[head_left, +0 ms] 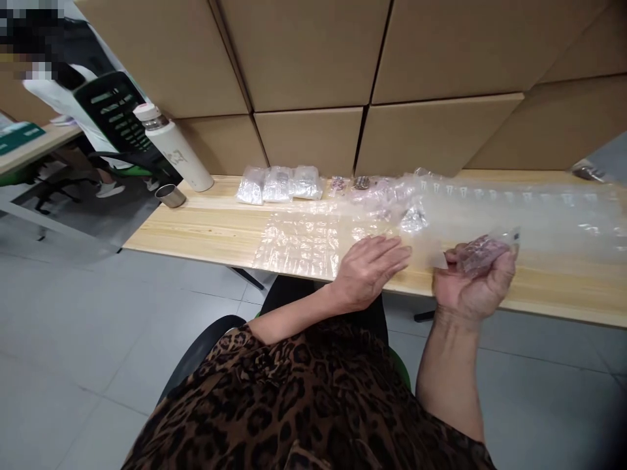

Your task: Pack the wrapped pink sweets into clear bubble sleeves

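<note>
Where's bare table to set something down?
Widest patch: table between cup and crinkled plastic, in front of the white packets. A thin front strip lies right of the right hand, edged by flat plastic. Crowded: from the left hand to the boxes.

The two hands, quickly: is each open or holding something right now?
Left hand: open, over clear plastic, contact unclear.
Right hand: closed, holding a small clear packet.
</note>
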Available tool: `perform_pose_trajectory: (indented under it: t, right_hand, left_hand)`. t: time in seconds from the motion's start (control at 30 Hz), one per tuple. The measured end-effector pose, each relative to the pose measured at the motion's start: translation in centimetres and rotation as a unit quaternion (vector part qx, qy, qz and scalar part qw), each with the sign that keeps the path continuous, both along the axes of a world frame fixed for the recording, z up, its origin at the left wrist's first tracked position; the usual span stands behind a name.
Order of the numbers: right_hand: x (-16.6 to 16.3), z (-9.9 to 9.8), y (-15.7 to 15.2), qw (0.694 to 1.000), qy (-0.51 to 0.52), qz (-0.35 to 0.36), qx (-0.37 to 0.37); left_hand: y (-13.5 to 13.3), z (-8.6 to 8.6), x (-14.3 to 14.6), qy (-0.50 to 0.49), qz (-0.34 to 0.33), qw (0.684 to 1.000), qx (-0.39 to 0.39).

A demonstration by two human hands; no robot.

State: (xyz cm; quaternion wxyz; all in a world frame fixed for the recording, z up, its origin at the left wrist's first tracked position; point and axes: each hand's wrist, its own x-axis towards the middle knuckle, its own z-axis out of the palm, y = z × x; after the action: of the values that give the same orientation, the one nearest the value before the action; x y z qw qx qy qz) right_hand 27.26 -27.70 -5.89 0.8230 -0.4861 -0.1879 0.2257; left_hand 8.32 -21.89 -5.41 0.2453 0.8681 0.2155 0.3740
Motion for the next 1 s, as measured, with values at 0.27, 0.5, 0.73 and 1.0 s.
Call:
perform_pose_trajectory:
  t: [0.27,0.5,0.73,1.0]
  right_hand:
    - [0.0,3.9,-1.6,0.998,-0.013,-0.025,0.063]
    - [-2.3,2.5,3.5,0.990,0.126,0.067,-0.019]
    - [-3.1,4.2,3.9,0.987,0.039,0.142,-0.070]
    - [-10.9,5.9,10.6,0.914,-0.106,0.319,-0.226]
  left_hand:
    - [-1.3,-0.5,3.0,0.244,-0.045,0.966,0.075]
    - [-0.7,1.5,-1.5,0.139,-0.113,0.983,0.048]
    - [6.1,4.5,-15.0,0.181,0.324,0.926,-0.069]
    - [9.9,4.6,-16.4,0.329,0.334,0.873,-0.133]
